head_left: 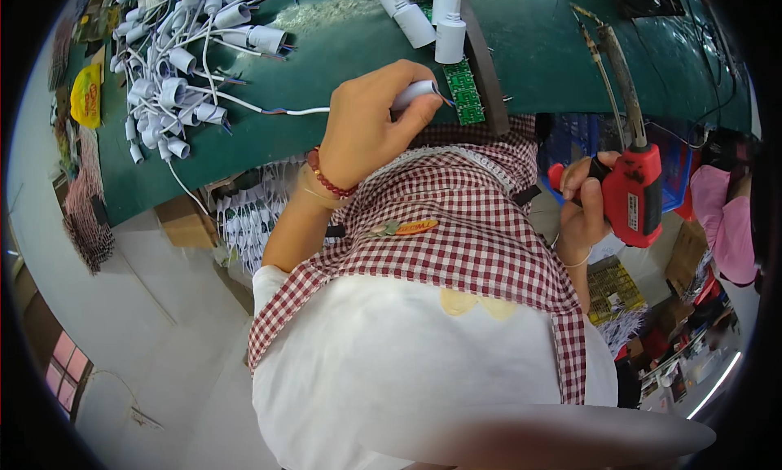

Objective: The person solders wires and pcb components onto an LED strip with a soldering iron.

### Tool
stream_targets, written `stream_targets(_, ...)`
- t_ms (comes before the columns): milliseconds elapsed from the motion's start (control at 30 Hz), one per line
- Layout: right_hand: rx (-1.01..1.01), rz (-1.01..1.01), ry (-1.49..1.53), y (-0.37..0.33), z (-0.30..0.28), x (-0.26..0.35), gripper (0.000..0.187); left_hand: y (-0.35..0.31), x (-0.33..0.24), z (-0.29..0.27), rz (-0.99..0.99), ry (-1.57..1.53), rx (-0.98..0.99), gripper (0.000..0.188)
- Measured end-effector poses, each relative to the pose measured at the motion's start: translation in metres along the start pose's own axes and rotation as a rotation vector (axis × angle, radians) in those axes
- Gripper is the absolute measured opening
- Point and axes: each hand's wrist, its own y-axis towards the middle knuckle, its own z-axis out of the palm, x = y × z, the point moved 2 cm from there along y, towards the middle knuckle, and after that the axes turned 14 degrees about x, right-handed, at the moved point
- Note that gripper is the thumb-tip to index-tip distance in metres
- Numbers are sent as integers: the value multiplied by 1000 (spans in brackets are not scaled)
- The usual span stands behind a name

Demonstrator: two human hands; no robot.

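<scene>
Blurry greyish shape point(562, 437) up close, no clue what, sits well below the circuit board point(465, 95). Green counter point(334, 42) runs under that board. Right of it, the right hand point(582, 205) has fingers curled round a red soldering gun point(638, 195); just left, the left hand point(366, 116) has fingers pinching a white lamp holder point(414, 95).

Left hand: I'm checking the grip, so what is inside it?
The left hand holds a white cylindrical housing, with thin wires showing at its right end. The hand covers the rest, including whether the white cable joins it.
</scene>
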Motion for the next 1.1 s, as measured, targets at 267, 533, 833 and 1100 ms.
stream_targets(267,58,211,-115,27,46,10,34,6,-35,19,-43,-207,-69,9)
stream_targets(533,223,213,-225,25,54,3,36,4,-48,33,96,-170,-18,8)
stream_targets(833,15,273,75,28,54,4,26,3,-51,44,120,-250,78,13)
stream_targets(1100,172,107,-222,24,53,2,34,0,-56,39,-24,-408,123,9)
